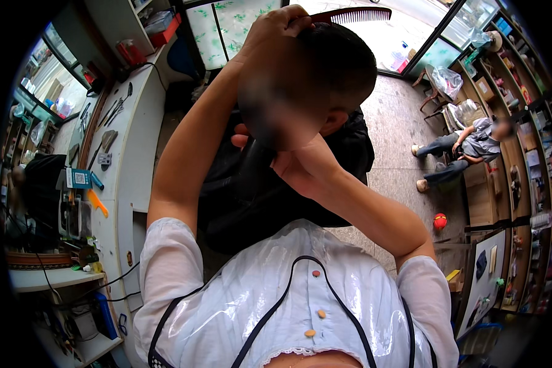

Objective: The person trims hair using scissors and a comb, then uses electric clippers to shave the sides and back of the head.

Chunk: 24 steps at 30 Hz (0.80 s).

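Observation:
A seated person's head (345,55) with dark hair is in front of me, the face side blurred. A black cape (239,216) covers that person's body. My left hand (280,23) rests at the top of the head and holds a reddish-brown comb (363,15), whose teeth extend to the right. Below the jaw, my right hand (299,165) is wrapped around a dark handheld tool (257,168). Blur and the black cape behind it hide what kind of tool this is. Some fingertips show on its left side.
At left, a white counter (133,115) under a mirror (50,83) bears scissors, brushes and an orange comb (97,203). Black cables (115,280) hang near my left side. Another person (476,142) sits at right by long shelves (533,161). A red ball-like object (439,221) lies on the floor.

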Motion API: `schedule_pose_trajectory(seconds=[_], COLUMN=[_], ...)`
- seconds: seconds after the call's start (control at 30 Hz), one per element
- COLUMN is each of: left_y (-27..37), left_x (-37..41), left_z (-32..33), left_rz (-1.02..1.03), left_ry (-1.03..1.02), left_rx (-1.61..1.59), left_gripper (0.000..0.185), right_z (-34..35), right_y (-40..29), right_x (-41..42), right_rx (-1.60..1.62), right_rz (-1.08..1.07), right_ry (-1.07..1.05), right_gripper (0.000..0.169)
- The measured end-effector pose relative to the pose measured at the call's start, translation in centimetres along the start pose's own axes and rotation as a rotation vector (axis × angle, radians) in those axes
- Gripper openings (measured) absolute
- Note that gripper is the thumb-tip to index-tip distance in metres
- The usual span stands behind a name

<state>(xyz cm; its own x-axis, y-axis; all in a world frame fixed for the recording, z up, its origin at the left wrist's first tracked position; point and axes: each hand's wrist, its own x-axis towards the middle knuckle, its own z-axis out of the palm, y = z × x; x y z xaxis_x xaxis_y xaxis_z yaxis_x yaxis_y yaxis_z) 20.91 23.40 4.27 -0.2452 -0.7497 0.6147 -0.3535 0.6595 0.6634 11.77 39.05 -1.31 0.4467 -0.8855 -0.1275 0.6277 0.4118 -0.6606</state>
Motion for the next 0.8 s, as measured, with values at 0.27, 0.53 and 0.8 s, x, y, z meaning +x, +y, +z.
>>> schedule_pose_trajectory(seconds=[0.27,0.53,0.8], left_y=[-0.4,-2.0,-2.3], left_x=[-0.2,-0.1,-0.1], left_z=[0.1,0.8,1.0], left_rz=[0.095,0.129,0.161], left_ry=[0.043,0.063,0.088], left_rx=[0.116,0.101,0.146], left_gripper=[0.02,0.023,0.023], right_z=[0.1,1.2,2.3], right_y=[0.5,0.2,-0.3], right_x=[0.7,-0.1,0.5], right_rx=[0.077,0.025,0.201], right_rz=[-0.069,-0.15,-0.078], right_ry=[0.023,0.065,0.103], right_gripper=[0.038,0.032,0.029])
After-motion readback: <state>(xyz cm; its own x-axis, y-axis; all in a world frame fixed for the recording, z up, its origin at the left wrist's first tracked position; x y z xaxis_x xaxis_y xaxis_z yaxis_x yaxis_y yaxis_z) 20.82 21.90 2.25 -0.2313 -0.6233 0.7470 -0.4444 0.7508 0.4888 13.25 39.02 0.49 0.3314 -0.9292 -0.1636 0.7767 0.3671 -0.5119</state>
